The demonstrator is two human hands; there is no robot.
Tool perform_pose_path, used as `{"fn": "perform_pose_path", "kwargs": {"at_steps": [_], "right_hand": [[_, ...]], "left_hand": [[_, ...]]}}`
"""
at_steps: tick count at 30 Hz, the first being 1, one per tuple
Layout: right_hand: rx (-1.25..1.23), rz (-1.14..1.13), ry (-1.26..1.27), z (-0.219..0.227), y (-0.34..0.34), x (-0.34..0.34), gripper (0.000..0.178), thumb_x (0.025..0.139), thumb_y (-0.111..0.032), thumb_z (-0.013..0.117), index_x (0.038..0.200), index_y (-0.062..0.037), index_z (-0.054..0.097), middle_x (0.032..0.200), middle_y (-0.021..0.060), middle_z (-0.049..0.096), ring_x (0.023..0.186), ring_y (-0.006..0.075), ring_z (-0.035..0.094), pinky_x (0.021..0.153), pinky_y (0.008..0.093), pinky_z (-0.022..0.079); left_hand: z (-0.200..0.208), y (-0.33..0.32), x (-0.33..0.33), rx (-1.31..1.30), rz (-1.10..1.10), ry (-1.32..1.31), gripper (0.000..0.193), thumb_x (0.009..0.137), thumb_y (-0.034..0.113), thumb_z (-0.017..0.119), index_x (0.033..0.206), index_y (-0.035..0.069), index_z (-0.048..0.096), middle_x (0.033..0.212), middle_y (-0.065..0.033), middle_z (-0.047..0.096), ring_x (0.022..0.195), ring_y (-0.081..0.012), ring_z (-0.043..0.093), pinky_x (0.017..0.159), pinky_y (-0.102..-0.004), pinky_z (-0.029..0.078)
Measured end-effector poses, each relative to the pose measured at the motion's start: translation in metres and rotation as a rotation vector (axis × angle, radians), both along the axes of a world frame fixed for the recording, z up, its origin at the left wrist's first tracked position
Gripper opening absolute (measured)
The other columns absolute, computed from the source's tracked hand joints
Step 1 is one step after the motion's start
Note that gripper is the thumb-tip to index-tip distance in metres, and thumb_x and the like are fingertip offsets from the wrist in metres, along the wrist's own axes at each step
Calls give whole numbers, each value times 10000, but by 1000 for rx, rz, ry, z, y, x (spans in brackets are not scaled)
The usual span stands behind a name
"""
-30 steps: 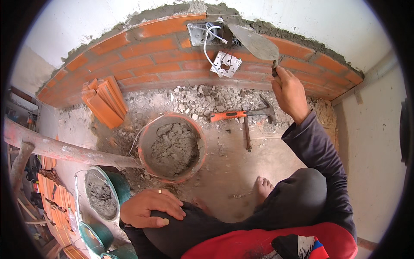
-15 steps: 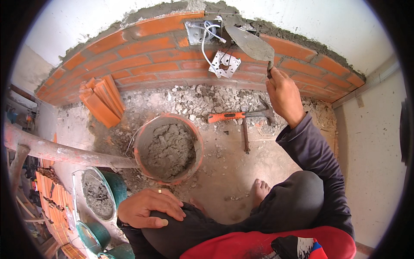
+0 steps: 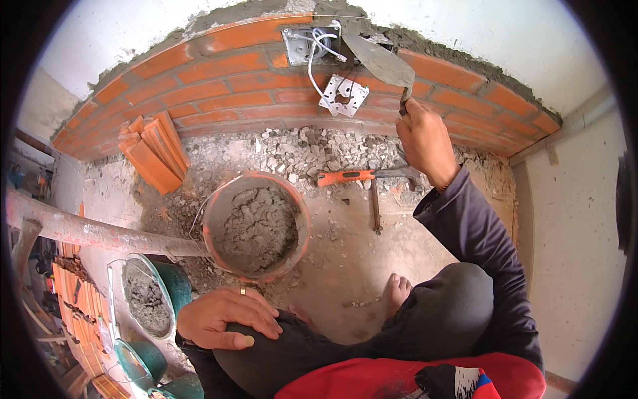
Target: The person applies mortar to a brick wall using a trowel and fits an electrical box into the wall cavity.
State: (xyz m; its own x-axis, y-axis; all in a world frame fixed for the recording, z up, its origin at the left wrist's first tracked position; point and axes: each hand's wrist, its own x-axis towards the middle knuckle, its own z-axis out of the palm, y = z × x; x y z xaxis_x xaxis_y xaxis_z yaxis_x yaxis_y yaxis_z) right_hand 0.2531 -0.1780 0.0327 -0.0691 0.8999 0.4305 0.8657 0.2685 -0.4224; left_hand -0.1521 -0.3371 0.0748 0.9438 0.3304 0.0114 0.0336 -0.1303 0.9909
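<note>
Trowel (image 3: 380, 61), in the head view: it is up beyond the bucket (image 3: 214, 226) of wet mortar (image 3: 259, 223) and to its right, blade at the top of the brick wall (image 3: 239, 83) — whether it touches, I cannot tell. The right hand (image 3: 425, 139) is closed round its handle. The left hand (image 3: 229, 318) rests on a bent leg (image 3: 266, 346), on the bucket's near side, fingers loosely spread. Right of the bucket lies a hammer (image 3: 345, 177); beyond it, leftward, loose bricks (image 3: 156, 153) — and a green pail (image 3: 174, 286) stands to its near left.
</note>
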Motion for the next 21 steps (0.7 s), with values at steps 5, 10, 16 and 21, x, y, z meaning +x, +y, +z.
{"fn": "perform_pose_path", "kwargs": {"at_steps": [5, 10, 16, 21], "right_hand": [[-72, 49, 105, 6, 2, -1, 183, 895, -144, 599, 904, 34, 557, 795, 316, 610, 837, 524, 602, 714, 561, 461], [-40, 11, 161, 10, -8, 3, 182, 897, -140, 599, 912, 37, 559, 814, 315, 612, 844, 525, 602, 712, 547, 461], [-60, 14, -11, 31, -17, 14, 181, 894, -121, 612, 963, 34, 548, 886, 298, 625, 894, 506, 601, 738, 540, 464], [6, 5, -86, 27, -18, 17, 178, 890, -107, 604, 1001, 29, 578, 918, 276, 645, 882, 494, 618, 746, 550, 476]], "left_hand": [[7, -4, 2, 10, 25, 3, 295, 952, 188, 644, 1177, 9, 713, 1186, -136, 720, 1155, -348, 646, 1054, -463, 473], [9, -10, -1, 17, 41, -16, 294, 955, 193, 646, 1172, 6, 712, 1180, -138, 720, 1153, -353, 645, 1048, -464, 479], [6, -14, -8, 19, 61, -21, 295, 958, 199, 648, 1167, 2, 714, 1178, -143, 720, 1147, -354, 646, 1045, -468, 480], [2, -9, -8, 10, 55, -53, 292, 959, 201, 649, 1156, -2, 716, 1169, -145, 722, 1136, -356, 652, 1043, -468, 479]]}}
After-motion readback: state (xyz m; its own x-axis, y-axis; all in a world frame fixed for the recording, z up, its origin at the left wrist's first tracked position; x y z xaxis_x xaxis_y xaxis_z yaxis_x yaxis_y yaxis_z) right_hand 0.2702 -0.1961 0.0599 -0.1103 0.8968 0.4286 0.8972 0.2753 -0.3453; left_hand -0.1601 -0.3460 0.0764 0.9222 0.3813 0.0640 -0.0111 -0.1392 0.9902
